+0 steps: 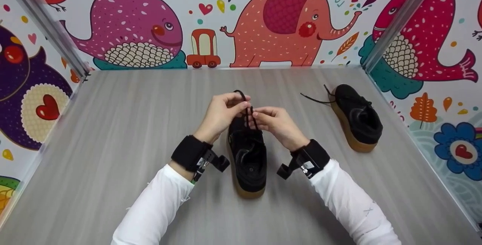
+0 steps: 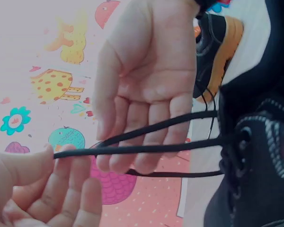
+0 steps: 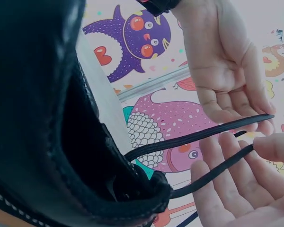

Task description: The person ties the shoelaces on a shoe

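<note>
Lace strands [image 2: 146,149], pinched by L hand [image 1: 221,113] & R hand [image 1: 278,123], could poss. be dropped if either pinch is slackened.

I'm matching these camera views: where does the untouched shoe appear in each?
Head: untouched shoe, right of centre.
Left wrist: untouched shoe, upper right, beside the right hand.
Right wrist: not in it.
Shared landmark: the other shoe, at centre in head, right in left wrist, left in right wrist.

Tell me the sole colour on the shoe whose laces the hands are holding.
The sole is tan-brown; it shows best in the head view.
</note>
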`<state>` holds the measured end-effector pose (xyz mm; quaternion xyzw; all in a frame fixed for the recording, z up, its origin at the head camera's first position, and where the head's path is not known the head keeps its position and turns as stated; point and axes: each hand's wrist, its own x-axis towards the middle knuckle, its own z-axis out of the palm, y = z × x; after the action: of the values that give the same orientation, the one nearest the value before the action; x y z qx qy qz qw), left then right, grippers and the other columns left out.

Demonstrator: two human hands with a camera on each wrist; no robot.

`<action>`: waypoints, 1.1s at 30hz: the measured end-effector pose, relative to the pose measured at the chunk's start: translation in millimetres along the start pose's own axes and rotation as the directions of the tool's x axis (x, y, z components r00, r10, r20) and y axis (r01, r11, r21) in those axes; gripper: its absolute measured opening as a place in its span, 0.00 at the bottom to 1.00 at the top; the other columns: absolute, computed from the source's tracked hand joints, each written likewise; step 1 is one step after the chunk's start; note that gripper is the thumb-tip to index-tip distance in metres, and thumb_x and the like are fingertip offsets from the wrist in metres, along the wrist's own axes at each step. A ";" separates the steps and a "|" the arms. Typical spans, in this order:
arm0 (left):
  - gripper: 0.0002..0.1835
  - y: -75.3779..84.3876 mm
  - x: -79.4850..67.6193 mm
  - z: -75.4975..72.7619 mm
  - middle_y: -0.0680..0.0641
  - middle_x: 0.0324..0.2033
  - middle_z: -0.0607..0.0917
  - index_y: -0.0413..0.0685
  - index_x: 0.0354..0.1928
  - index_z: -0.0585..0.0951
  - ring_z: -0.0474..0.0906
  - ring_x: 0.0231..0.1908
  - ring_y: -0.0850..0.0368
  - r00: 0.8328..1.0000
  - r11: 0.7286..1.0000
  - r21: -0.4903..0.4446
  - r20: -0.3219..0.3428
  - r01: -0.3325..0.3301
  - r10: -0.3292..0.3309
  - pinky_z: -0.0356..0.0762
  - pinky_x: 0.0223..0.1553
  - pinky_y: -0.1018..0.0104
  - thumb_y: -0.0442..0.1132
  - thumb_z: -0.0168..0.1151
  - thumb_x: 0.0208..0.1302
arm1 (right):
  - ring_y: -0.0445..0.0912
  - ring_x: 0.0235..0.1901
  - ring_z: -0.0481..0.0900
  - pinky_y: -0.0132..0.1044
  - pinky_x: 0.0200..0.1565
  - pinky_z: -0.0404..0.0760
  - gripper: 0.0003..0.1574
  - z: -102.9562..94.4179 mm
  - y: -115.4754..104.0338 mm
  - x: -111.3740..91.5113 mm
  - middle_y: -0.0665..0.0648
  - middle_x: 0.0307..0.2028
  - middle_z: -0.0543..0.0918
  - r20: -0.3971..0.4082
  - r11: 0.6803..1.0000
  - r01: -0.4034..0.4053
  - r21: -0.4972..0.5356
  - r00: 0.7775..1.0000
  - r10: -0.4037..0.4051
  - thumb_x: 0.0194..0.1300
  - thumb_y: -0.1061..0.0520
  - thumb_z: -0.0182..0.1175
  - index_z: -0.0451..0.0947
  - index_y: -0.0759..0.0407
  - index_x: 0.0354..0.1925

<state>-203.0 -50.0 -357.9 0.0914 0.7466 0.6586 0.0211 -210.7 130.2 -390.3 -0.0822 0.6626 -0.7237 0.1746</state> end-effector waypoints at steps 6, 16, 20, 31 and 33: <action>0.11 4.1 6.4 7.8 0.48 0.40 0.87 0.44 0.43 0.85 0.81 0.42 0.58 0.996 0.982 0.166 0.008 -0.092 0.092 0.77 0.46 0.65 0.40 0.62 0.62 | 0.46 0.41 0.82 0.50 0.55 0.75 0.19 -4.7 -1.6 -1.7 0.58 0.41 0.84 0.082 1.000 -0.017 0.009 0.996 0.016 0.69 0.66 0.48 0.73 0.73 0.55; 0.10 5.1 17.6 17.6 0.50 0.36 0.87 0.47 0.45 0.85 0.81 0.36 0.59 0.990 0.946 0.291 0.038 -0.144 0.139 0.77 0.42 0.66 0.38 0.60 0.64 | 0.48 0.42 0.81 0.35 0.45 0.79 0.18 -8.6 -0.1 0.1 0.58 0.41 0.82 0.195 1.000 0.001 -0.028 0.981 0.005 0.65 0.67 0.52 0.73 0.73 0.52; 0.11 2.9 22.4 22.3 0.50 0.34 0.88 0.48 0.47 0.85 0.81 0.39 0.60 0.992 0.950 0.287 0.067 -0.123 0.108 0.77 0.44 0.67 0.36 0.58 0.66 | 0.47 0.42 0.81 0.35 0.45 0.79 0.18 -9.5 1.0 1.4 0.58 0.41 0.82 0.197 0.998 0.001 -0.065 0.980 0.012 0.64 0.68 0.54 0.72 0.73 0.53; 0.11 -6.1 34.7 33.3 0.47 0.37 0.88 0.44 0.47 0.84 0.82 0.40 0.57 0.993 0.961 0.265 0.106 -0.084 0.057 0.77 0.43 0.68 0.36 0.59 0.66 | 0.47 0.42 0.81 0.37 0.47 0.79 0.18 -9.9 2.8 2.0 0.58 0.43 0.82 0.158 0.996 -0.017 -0.087 0.987 0.031 0.64 0.68 0.56 0.73 0.72 0.53; 0.10 -8.3 35.5 33.4 0.47 0.38 0.87 0.44 0.45 0.85 0.82 0.41 0.57 0.993 0.962 0.262 0.105 -0.074 0.048 0.77 0.44 0.68 0.36 0.59 0.65 | 0.47 0.42 0.82 0.37 0.47 0.80 0.17 -10.0 3.3 1.9 0.58 0.42 0.82 0.146 0.996 -0.027 -0.085 0.988 0.039 0.64 0.67 0.56 0.73 0.71 0.52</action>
<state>-233.8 -12.3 -367.3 0.1483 0.8229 0.5479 0.0248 -215.5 138.6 -394.8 -0.1316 0.6786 -0.6845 0.2316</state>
